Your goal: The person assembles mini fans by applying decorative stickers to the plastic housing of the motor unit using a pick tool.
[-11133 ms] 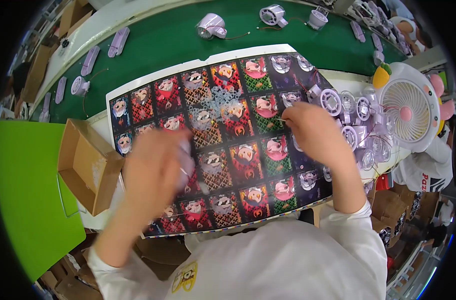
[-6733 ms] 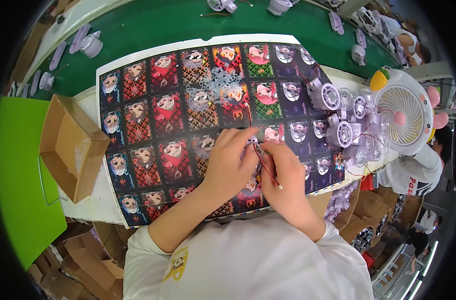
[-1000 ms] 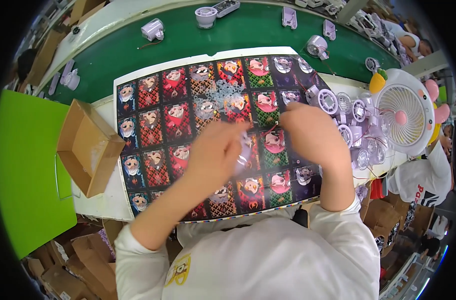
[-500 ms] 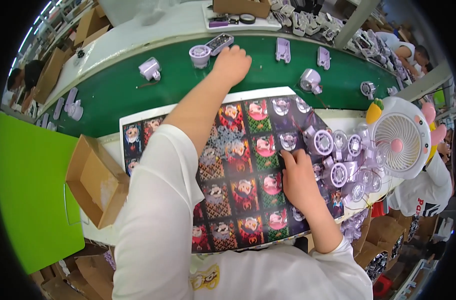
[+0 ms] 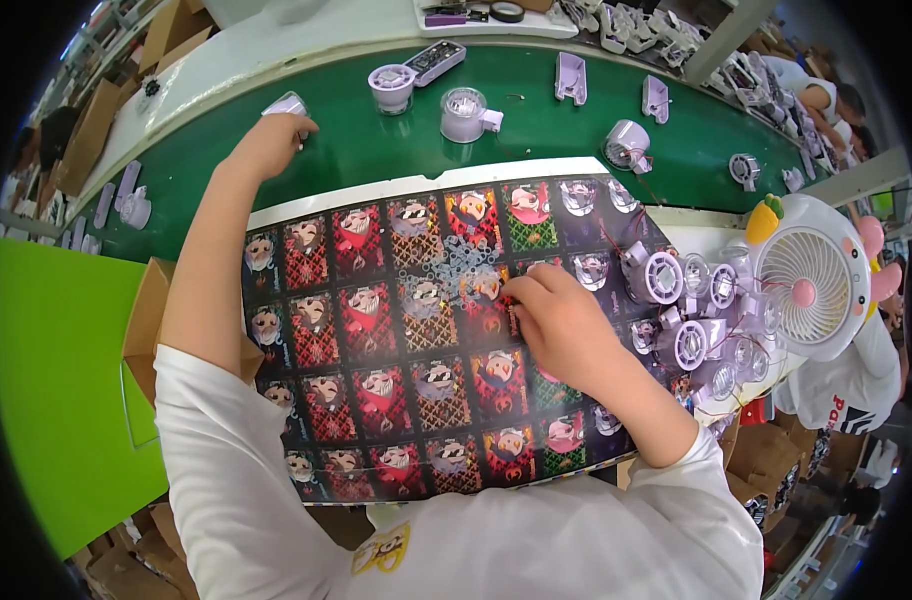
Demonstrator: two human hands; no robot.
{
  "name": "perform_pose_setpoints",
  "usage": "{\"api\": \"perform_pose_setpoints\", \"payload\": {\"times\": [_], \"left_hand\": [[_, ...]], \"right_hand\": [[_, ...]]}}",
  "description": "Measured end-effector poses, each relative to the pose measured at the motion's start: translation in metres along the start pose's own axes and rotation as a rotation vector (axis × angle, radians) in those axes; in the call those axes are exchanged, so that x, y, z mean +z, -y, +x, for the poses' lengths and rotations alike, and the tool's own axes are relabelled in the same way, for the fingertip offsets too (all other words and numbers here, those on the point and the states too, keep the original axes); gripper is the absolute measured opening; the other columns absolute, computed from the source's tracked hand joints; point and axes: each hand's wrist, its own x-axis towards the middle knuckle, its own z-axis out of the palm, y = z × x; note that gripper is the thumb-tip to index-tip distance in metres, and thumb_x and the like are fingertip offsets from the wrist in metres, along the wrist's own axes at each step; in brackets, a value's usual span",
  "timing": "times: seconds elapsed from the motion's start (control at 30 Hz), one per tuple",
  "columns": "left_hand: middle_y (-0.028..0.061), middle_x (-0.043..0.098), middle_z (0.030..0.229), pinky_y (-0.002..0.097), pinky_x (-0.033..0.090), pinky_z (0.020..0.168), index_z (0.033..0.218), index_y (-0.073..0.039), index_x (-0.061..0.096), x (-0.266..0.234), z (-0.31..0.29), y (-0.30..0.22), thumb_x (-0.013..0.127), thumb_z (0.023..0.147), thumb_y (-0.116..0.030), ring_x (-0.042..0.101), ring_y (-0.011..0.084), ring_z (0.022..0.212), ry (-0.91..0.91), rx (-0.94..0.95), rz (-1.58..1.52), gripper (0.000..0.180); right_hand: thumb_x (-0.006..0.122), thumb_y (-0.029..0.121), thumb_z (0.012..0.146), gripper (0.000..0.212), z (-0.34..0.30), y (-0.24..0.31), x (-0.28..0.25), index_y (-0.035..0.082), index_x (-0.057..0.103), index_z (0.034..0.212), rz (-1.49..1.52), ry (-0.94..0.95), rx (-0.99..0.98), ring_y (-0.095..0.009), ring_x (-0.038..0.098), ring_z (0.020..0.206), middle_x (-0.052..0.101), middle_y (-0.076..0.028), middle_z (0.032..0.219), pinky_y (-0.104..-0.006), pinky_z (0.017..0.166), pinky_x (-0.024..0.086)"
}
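My left hand (image 5: 267,147) reaches to the far left over the green belt. Its fingers curl round a small lavender fan housing (image 5: 289,102), partly hidden by the hand. My right hand (image 5: 558,318) is over the dark mat (image 5: 376,335) printed with cartoon pictures. Its thumb and fingertips are pressed together beside a pile of small clear rings (image 5: 461,268); whatever they may pinch is too small to make out. On the belt between the hands stands another lavender fan housing (image 5: 464,117), lying apart from both.
Several lavender fan housings with wires (image 5: 666,277) crowd the mat's right side beside a white desk fan (image 5: 804,290). The green belt (image 5: 346,140) also carries a round fan head (image 5: 391,88) and shell halves (image 5: 571,78). A cardboard box (image 5: 144,320) stands left, partly behind my arm.
My left hand has swung left along the belt to a lavender housing, uncovering another where it was. My right hand has moved left to the clear rings. The view has shifted slightly.
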Motion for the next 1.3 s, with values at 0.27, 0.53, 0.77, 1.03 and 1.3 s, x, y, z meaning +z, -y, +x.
{"api": "perform_pose_setpoints", "payload": {"times": [0.27, 0.53, 0.77, 1.03, 1.3], "left_hand": [[0.0189, 0.068, 0.081, 0.0392, 0.053, 0.07, 0.105, 0.001, 0.065, -0.013, -0.005, 0.012, 0.046, 0.092, -0.01, 0.067, 0.0327, 0.073, -0.226, -0.178, -0.26, 0.026], [0.012, 0.07, 0.091, 0.0279, 0.056, 0.072, 0.107, 0.005, 0.064, -0.124, -0.059, -0.064, 0.051, 0.1, -0.018, 0.069, 0.0169, 0.078, -0.244, -0.431, -0.976, 0.027], [0.0146, 0.071, 0.1, 0.0318, 0.056, 0.08, 0.113, 0.005, 0.062, -0.132, -0.174, -0.201, 0.053, 0.099, -0.012, 0.07, 0.0215, 0.091, -0.126, -0.267, -1.415, 0.024], [0.0097, 0.066, 0.093, 0.0334, 0.055, 0.068, 0.1, -0.005, 0.069, -0.088, -0.245, -0.276, 0.065, 0.086, -0.008, 0.065, 0.0252, 0.076, -0.16, 0.165, -0.798, 0.015], [0.0108, 0.069, 0.081, 0.0332, 0.053, 0.059, 0.091, -0.004, 0.07, -0.078, -0.248, -0.305, 0.071, 0.079, -0.005, 0.066, 0.0255, 0.067, -0.183, 0.408, -0.96, 0.012]], "right_hand": [[0.059, -0.004, 0.071, 0.021, 0.014, 0.005, 0.041, 0.0, 0.057, 0.091, -0.127, 0.073, -0.092, -0.033, 0.057, 0.086, 0.054, -0.014, 0.087, -0.0416, 0.073, 0.05], [0.059, -0.003, 0.069, 0.02, 0.009, 0.012, 0.047, -0.001, 0.057, 0.088, -0.18, 0.008, -0.176, -0.031, 0.055, 0.087, 0.053, -0.014, 0.089, -0.0387, 0.075, 0.05], [0.06, 0.003, 0.07, 0.018, 0.004, 0.005, 0.059, -0.002, 0.058, 0.088, -0.321, -0.01, -0.203, -0.029, 0.056, 0.087, 0.054, -0.014, 0.089, -0.0355, 0.078, 0.049], [0.059, -0.001, 0.082, 0.013, -0.006, 0.005, 0.03, 0.001, 0.056, 0.094, -0.044, -0.167, -0.066, -0.037, 0.057, 0.083, 0.056, -0.017, 0.087, -0.0445, 0.074, 0.049], [0.061, 0.003, 0.084, 0.009, -0.015, 0.006, 0.039, 0.002, 0.059, 0.093, 0.034, -0.045, -0.024, -0.036, 0.06, 0.081, 0.057, -0.016, 0.085, -0.0441, 0.071, 0.05]]}}
